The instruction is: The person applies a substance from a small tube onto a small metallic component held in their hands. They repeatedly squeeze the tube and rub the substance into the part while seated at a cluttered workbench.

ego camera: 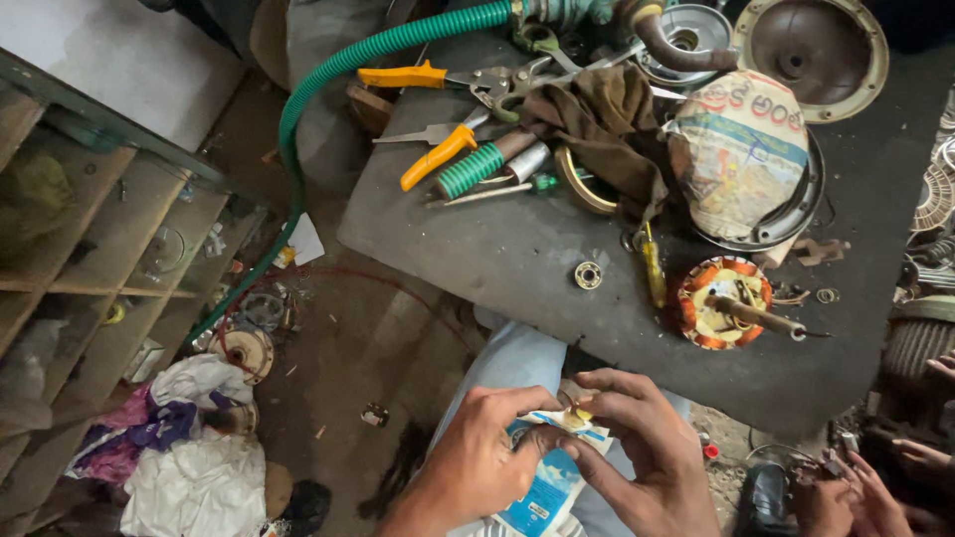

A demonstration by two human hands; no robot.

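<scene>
Left hand [484, 452] and right hand [645, 446]: both closed in a pinch on a small blue-and-white packet [549, 475] held over the lap, below the worktop [517, 254]. Step: apparently tearing it open. Next move needs steady opposing pulls. Motor coil [724, 301] nearby.

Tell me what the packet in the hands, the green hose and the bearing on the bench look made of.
Packet: thin glossy plastic or coated paper, blue and white; it creases between left hand and right hand. Hose: ribbed green plastic or rubber, bending freely. Bearing: bare metal, ring-shaped with a dull shine. Bench: dark grey, matte; material unclear.
</scene>
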